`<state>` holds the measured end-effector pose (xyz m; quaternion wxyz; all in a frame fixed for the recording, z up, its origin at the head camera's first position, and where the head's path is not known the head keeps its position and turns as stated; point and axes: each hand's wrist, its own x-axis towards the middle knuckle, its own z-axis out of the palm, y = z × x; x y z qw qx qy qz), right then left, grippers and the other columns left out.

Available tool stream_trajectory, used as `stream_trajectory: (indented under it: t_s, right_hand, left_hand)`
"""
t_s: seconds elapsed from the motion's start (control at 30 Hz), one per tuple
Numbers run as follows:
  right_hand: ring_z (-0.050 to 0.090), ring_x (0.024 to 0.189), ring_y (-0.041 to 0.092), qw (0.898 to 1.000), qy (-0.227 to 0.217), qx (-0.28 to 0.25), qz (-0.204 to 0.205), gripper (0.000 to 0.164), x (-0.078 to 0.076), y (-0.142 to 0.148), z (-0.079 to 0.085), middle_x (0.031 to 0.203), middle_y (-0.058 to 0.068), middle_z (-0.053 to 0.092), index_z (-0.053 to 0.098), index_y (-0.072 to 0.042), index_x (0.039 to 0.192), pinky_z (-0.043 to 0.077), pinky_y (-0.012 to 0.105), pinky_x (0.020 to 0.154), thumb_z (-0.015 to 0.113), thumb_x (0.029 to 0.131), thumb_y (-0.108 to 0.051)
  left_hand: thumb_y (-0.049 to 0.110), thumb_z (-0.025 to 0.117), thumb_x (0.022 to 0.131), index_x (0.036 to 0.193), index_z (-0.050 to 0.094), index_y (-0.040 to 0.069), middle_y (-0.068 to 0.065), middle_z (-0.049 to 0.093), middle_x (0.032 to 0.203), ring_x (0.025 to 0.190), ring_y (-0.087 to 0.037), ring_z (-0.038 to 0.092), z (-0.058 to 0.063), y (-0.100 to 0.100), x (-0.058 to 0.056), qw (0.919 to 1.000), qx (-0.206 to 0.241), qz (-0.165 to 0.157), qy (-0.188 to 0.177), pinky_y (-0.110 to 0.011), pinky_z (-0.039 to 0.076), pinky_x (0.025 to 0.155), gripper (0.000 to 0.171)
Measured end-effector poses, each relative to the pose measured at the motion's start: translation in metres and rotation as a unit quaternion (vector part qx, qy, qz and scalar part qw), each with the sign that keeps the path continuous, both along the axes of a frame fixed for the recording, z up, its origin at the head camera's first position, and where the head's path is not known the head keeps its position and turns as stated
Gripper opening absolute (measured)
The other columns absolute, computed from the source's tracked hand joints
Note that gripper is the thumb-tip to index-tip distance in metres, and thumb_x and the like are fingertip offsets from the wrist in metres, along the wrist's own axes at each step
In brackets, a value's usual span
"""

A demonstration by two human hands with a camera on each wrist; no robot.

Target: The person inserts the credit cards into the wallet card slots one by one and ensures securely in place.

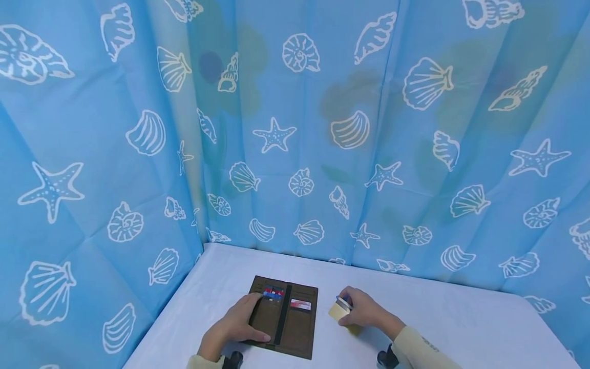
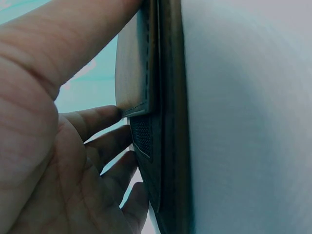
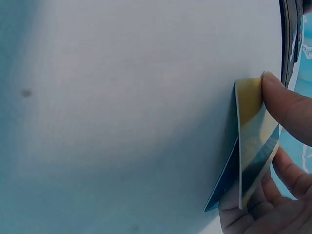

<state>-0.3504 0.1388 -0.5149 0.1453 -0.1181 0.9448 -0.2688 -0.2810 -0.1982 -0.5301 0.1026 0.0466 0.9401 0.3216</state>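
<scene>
A brown long wallet [image 1: 299,334] lies unfolded on the white-covered table. My left hand [image 1: 236,319] rests on its left half, thumb near the lower edge and fingertips toward the card slots. In the left wrist view, the fingers reach the edge of the stitched wallet [image 2: 168,122]. Red and blue cards [image 1: 273,293] stick out of the left slots, and a red-and-white card [image 1: 300,305] out of a right slot. To the wallet's right, my right hand [image 1: 364,310] pinches a yellow card [image 3: 253,117], with a dark blue card [image 3: 223,183] fanned out beneath it.
A white cloth [image 1: 442,318] covers the table. Blue curtains [image 1: 295,102] printed with white shells and starfish hang along its back and left sides. Dark devices [image 1: 388,357] are strapped to both wrists, below beige sleeves [image 1: 421,348].
</scene>
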Motion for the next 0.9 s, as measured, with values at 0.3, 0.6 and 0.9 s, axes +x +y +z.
stream_trajectory:
  t_s: [0.3,0.6,0.9]
  right_hand:
    - [0.061,0.093,0.021,0.999,0.000,-0.037,-0.009,0.047,-0.004,-0.001,0.001,0.109,0.009,0.063,0.054,-0.017,0.131,0.057,0.048,0.082,0.071,0.088,-0.009]
    - [0.061,0.103,0.027,0.997,0.039,-0.055,-0.034,0.046,-0.013,-0.004,0.003,0.119,0.014,0.061,0.054,-0.020,0.134,0.055,0.055,0.089,0.067,0.091,-0.009]
    - [0.061,0.098,0.024,0.994,0.063,-0.079,-0.049,0.048,-0.020,-0.014,0.008,0.115,0.012,0.062,0.052,-0.017,0.136,0.058,0.046,0.082,0.066,0.091,-0.008]
  left_hand:
    - [0.048,0.091,0.064,0.147,0.037,0.006,-0.019,0.041,0.150,0.136,-0.038,0.041,0.001,0.000,-0.001,1.0000,0.000,-0.008,0.001,-0.062,0.036,0.113,0.107]
    - [0.048,0.090,0.065,0.147,0.037,0.006,-0.017,0.041,0.150,0.136,-0.037,0.040,0.002,0.000,-0.001,0.9996,0.008,-0.023,0.013,-0.061,0.036,0.114,0.106]
    - [0.047,0.091,0.064,0.147,0.038,0.006,-0.017,0.041,0.151,0.137,-0.037,0.040,0.002,0.000,0.002,0.9999,0.005,-0.010,0.005,-0.061,0.036,0.113,0.106]
